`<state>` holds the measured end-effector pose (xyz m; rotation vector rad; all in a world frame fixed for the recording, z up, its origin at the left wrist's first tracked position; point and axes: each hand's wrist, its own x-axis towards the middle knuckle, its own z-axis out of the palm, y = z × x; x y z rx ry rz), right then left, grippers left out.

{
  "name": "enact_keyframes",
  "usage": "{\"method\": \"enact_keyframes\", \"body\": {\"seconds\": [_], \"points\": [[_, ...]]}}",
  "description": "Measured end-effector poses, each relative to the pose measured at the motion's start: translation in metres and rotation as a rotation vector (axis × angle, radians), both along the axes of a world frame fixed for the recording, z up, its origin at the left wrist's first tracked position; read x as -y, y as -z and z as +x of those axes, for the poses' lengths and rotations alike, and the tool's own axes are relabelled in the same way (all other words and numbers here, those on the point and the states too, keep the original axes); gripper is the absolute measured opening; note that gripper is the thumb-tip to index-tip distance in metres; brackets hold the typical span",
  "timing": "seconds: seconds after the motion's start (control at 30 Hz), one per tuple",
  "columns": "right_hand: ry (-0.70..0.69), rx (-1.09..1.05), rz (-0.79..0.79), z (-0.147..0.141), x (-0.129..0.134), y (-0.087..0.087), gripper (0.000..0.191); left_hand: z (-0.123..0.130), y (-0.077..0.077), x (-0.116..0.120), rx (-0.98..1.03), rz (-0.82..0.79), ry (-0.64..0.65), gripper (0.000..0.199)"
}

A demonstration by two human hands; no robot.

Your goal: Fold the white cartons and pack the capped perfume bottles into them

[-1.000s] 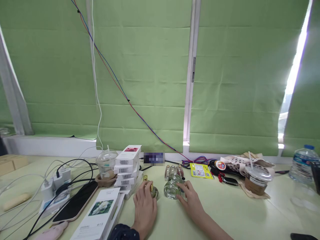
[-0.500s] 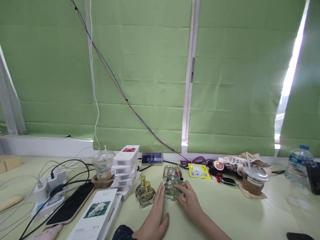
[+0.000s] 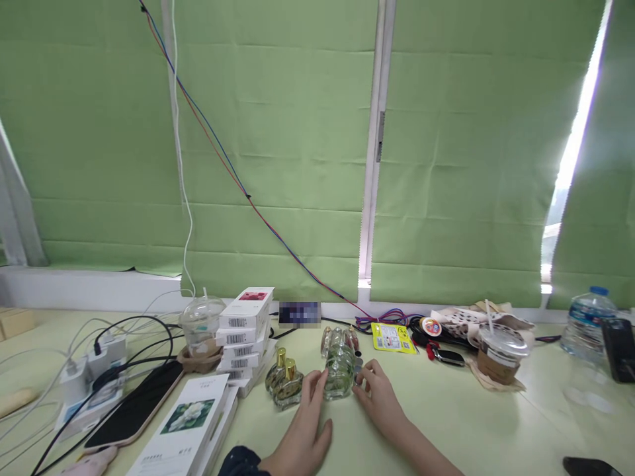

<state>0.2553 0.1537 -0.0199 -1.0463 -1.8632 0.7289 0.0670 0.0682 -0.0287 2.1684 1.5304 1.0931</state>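
Clear glass bottles (image 3: pixel 339 375) stand close together in front of me, so overlapped that I cannot tell them apart fully. My left hand (image 3: pixel 308 423) lies along their left side, fingers stretched and fingertips at the glass. On the right, my right hand (image 3: pixel 380 400) has its fingers bent, with a gap between thumb and forefinger. Small grey and dark discs (image 3: pixel 358 363) lie by its fingertips. Left of my left hand are two glass perfume bottles with gold caps (image 3: pixel 284 382). Behind the clear bottles sit several small reddish-capped bottles (image 3: pixel 339 340).
A stack of white boxes (image 3: pixel 245 337) and a flat flower-printed box (image 3: pixel 186 423) stand left, beside a phone (image 3: pixel 136 403), cables and a plastic cup (image 3: pixel 201 324). To the right are a yellow packet (image 3: pixel 394 338), an iced drink cup (image 3: pixel 501 357) and a water bottle (image 3: pixel 588 324).
My right hand's fingers have drawn off the front of the clear bottles to their right side. My left fingers have bent slightly beside the glass. The view has shifted a little.
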Motion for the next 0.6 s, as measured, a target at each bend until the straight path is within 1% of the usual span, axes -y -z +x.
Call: {"method": "enact_keyframes", "body": {"seconds": [0.13,0.2,0.27,0.37,0.43,0.53,0.6], "points": [[0.037,-0.105,-0.107,-0.001,-0.001,-0.003,0.019,-0.005,0.008,-0.007,0.019,0.022,-0.012,0.066],[0.071,-0.172,-0.221,-0.001,-0.005,-0.003,0.026,-0.008,0.011,-0.010,0.027,0.025,0.005,0.064],[0.084,-0.254,-0.382,-0.002,-0.009,-0.002,0.030,-0.009,0.011,-0.012,0.038,0.021,0.029,0.063],[0.056,-0.412,-0.617,-0.002,-0.013,-0.003,0.023,-0.008,0.009,-0.013,0.065,0.020,0.053,0.061],[0.025,-0.513,-0.726,-0.001,-0.014,-0.006,0.019,-0.006,0.007,-0.013,0.090,0.026,0.062,0.059],[-0.011,-0.609,-0.826,0.001,-0.014,-0.012,0.023,-0.004,0.002,-0.013,0.116,0.028,0.052,0.057],[-0.027,-0.633,-0.856,0.003,-0.012,-0.016,0.026,-0.002,-0.001,-0.014,0.118,0.021,0.031,0.055]]}}
